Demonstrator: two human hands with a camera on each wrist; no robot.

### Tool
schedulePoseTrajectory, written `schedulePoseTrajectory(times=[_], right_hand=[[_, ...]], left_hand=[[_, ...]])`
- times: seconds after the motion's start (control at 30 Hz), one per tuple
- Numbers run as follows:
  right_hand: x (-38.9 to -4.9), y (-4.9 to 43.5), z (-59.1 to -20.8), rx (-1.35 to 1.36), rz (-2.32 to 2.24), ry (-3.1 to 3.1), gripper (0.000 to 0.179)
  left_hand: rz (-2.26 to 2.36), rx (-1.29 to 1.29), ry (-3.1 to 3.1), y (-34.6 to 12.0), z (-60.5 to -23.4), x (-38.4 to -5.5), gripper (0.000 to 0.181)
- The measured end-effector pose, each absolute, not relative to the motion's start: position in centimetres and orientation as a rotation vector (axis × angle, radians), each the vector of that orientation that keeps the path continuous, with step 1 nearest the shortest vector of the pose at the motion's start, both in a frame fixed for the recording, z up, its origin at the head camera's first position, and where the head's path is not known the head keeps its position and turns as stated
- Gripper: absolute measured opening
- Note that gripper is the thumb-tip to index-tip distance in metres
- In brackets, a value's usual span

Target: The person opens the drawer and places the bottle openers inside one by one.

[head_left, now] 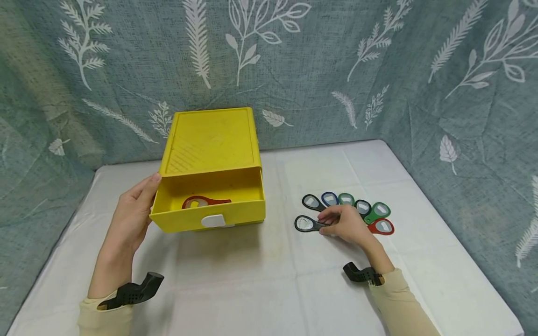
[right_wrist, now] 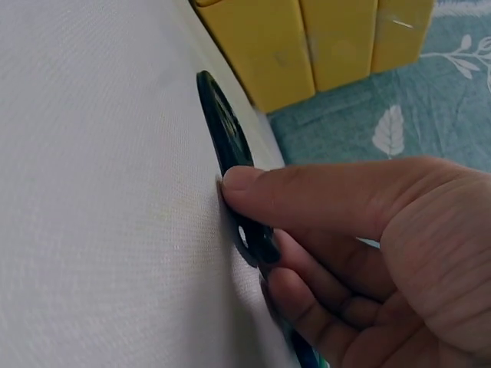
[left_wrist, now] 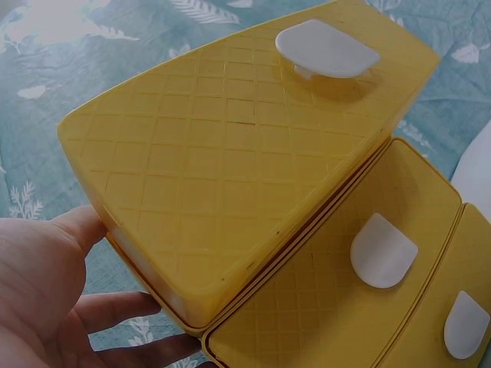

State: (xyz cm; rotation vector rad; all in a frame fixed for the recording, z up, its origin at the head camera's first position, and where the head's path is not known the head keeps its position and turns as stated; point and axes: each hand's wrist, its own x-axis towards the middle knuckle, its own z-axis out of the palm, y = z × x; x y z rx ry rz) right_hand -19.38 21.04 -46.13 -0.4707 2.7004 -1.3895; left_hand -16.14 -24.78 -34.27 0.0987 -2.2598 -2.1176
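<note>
My right hand (head_left: 346, 225) pinches the handle of a black bottle opener (head_left: 304, 223) between thumb and fingers, close over the white cloth. In the right wrist view this bottle opener (right_wrist: 222, 126) is seen almost edge-on. Several more bottle openers, black, blue, green and a red one (head_left: 383, 227), lie fanned out around that hand. On the left, my left hand (head_left: 133, 207) rests against the left side of a yellow drawer cabinet (head_left: 214, 140), its fingers fairly straight. The cabinet's top drawer (head_left: 248, 210) is pulled out and holds a red bottle opener (head_left: 210, 202).
Two lower drawers with white pulls (left_wrist: 383, 251) are closed beneath the open one. A white cloth (head_left: 260, 298) covers the table. Leaf-patterned green-blue curtains (head_left: 302, 93) hang behind and at both sides.
</note>
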Motion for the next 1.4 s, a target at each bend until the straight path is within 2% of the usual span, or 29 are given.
schedulePoseTrajectory(times=[1.4], right_hand=[[-18.74, 20.76, -45.61, -0.695, -1.344, 2.662, 0.025]], left_hand=[[-2.039, 0.071, -2.308, -24.71, -34.12, -15.95, 0.07]])
